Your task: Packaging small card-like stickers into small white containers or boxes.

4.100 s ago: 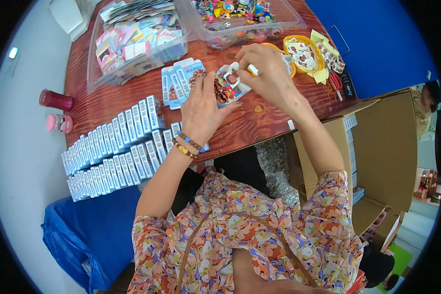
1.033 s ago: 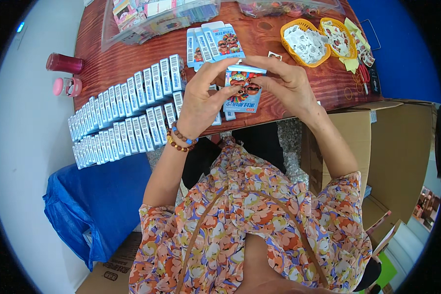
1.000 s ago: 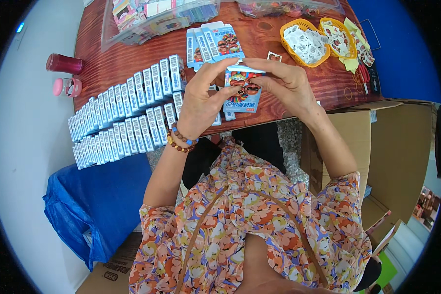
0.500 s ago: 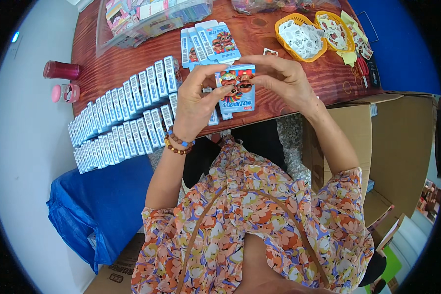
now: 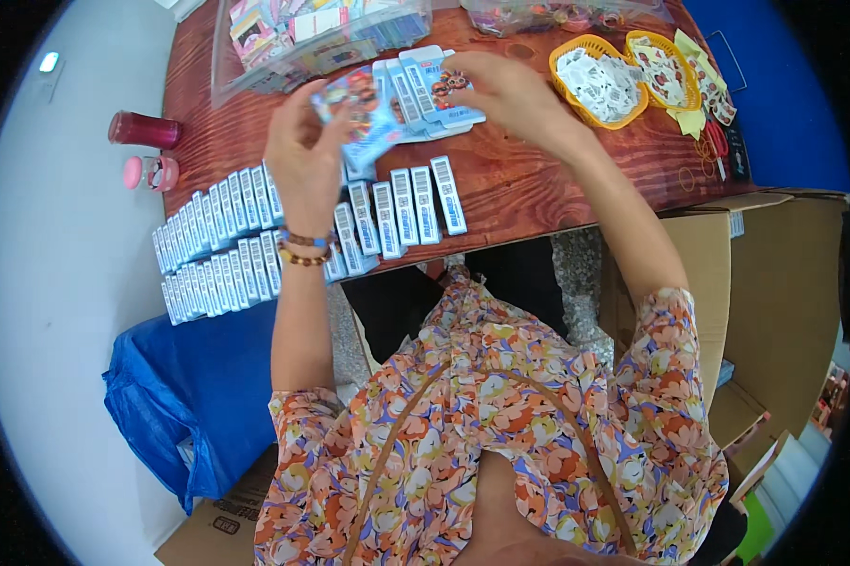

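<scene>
My left hand holds a small light-blue box with a cartoon picture, lifted above the red-brown wooden table. My right hand has reached further back, and its spread fingers touch a fanned pile of flat light-blue cartons. Long rows of the same small boxes, standing side by side, fill the table's left front. A few more boxes lie just below my left hand, near the front edge.
A clear plastic bin of colourful packets stands at the back. Two orange baskets of small white items sit at the right. A dark red cup and a pink tape roll stand far left. Open cardboard boxes are right of me, a blue bag left.
Both hands held the box together near the table's front edge. Now my right hand has let go and moved to the pile of flat cartons, and my left hand carries the box leftwards.
</scene>
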### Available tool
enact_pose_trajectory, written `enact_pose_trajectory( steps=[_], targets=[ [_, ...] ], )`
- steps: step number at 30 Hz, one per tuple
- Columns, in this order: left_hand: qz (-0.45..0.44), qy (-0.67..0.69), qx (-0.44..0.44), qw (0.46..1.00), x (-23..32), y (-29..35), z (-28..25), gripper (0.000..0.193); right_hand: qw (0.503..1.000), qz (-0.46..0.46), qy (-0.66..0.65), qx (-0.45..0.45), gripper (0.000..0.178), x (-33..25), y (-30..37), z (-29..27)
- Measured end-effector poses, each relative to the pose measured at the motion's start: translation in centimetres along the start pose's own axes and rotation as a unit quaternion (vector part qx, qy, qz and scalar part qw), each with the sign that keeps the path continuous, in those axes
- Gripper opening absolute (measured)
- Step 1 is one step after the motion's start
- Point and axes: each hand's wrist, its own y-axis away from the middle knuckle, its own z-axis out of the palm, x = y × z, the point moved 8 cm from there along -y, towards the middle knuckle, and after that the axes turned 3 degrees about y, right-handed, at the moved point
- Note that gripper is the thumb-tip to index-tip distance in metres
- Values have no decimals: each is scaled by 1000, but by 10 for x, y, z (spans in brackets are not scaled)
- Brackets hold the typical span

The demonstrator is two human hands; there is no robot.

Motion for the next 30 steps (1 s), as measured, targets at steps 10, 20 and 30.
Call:
enact_pose_trajectory(
  steps=[10, 20, 30],
  targets=[
    [130, -520, -60, 842, -9, -15, 37, 39, 947, -148, 255, -124, 49, 10, -48, 132],
    [135, -568, -95, 806, -34, -6, 45, 36, 965, 177, 186, 56, 54, 79, -25, 10],
    [137, -538, -105, 825, -34, 2, 57, 55, 938, 304, 166, -1, 68, 104, -7, 17]
  ],
)
